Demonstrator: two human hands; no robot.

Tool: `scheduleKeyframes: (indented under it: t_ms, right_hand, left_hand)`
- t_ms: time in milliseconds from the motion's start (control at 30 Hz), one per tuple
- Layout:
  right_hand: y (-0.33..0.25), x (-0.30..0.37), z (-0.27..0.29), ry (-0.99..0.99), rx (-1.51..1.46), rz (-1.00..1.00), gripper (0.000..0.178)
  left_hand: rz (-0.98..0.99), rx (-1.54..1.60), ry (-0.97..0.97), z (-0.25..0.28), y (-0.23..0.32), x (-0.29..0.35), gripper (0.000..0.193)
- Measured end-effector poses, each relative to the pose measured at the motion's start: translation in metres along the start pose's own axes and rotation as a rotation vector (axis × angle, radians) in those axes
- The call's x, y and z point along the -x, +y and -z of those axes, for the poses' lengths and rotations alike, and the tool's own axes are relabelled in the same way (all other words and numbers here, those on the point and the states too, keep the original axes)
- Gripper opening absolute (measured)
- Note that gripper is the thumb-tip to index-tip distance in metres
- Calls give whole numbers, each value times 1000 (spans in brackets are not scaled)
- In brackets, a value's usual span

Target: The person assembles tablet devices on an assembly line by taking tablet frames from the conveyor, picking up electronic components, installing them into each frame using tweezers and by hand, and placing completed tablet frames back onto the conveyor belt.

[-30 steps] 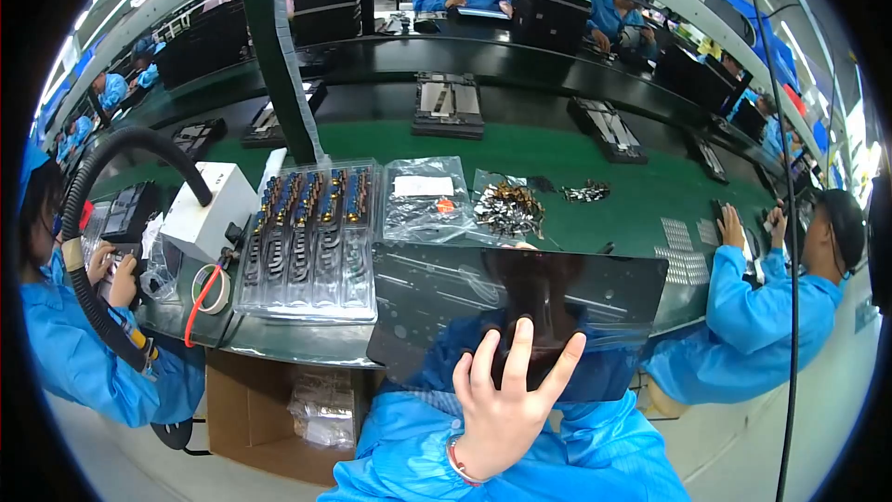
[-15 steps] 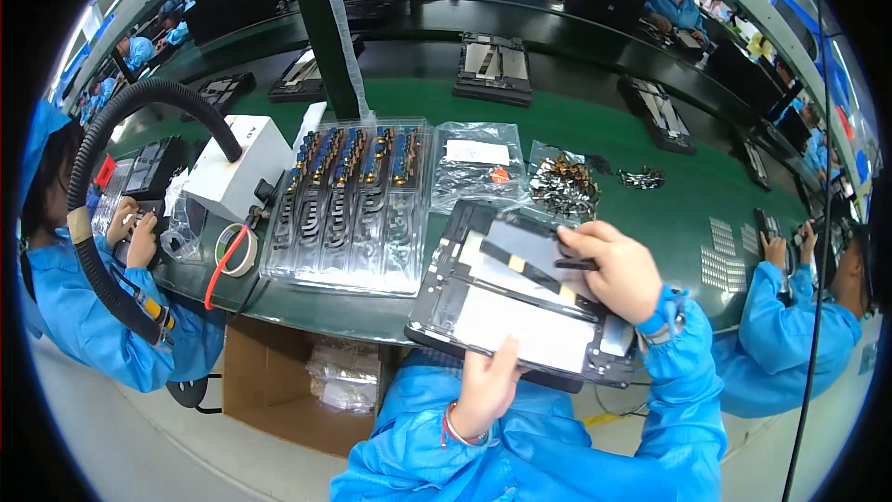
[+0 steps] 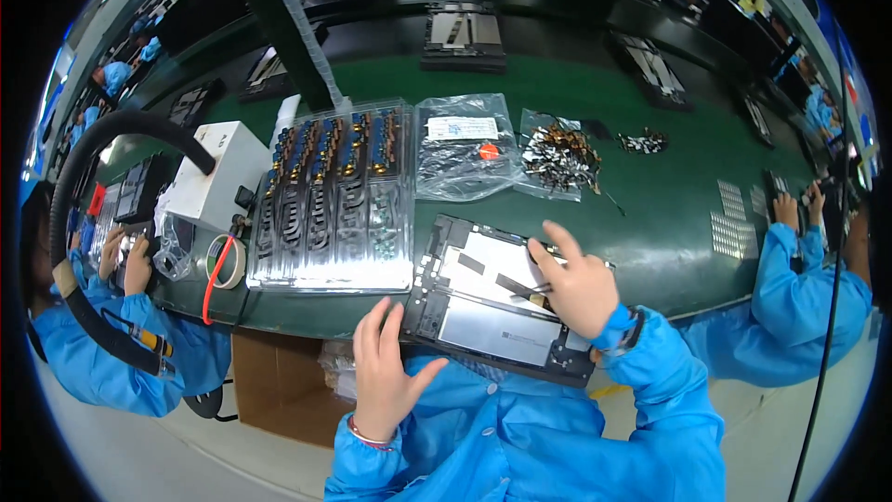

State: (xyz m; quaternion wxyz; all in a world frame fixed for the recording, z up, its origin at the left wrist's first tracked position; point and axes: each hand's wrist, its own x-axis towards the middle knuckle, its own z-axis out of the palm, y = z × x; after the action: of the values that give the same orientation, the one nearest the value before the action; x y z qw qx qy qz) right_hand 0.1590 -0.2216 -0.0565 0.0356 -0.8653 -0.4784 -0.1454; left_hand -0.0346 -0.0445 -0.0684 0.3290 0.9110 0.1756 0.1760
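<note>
An opened tablet [image 3: 465,270] with its inside facing up lies over the table's front edge, in front of my body. A silvery battery [image 3: 497,330] fills its near half, and dark strips cross the pale far half. My right hand [image 3: 581,290] is above the tablet's right side, closed on dark tweezers [image 3: 531,291] whose tips point left over the tablet. Its index finger and thumb stick out. My left hand [image 3: 379,376] is raised beside the tablet's near left corner, fingers spread, holding nothing.
A clear tray [image 3: 330,270] of small circuit parts stands left, beside a white box [image 3: 209,177] with a black hose and a tape roll [image 3: 226,260]. Behind the tablet are a plastic bag [image 3: 465,163] and a heap of small parts [image 3: 560,153]. Co-workers sit on both sides.
The tablet has gone from tilted in my hands to lying flatter at the table edge. My left hand has let go and moved left. My right hand has shifted slightly left and down.
</note>
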Motion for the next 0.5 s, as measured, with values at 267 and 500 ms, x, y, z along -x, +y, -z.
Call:
scheduleKeyframes:
  t_ms: [267,500]
  right_hand:
    - [19,117,29,-504,-946,-881,22]
    - [6,122,30,381,-1865,-1093,9]
  left_hand:
    - [20,53,-52,-6,-24,0,72]
    - [45,441,47,-5,6,4,63]
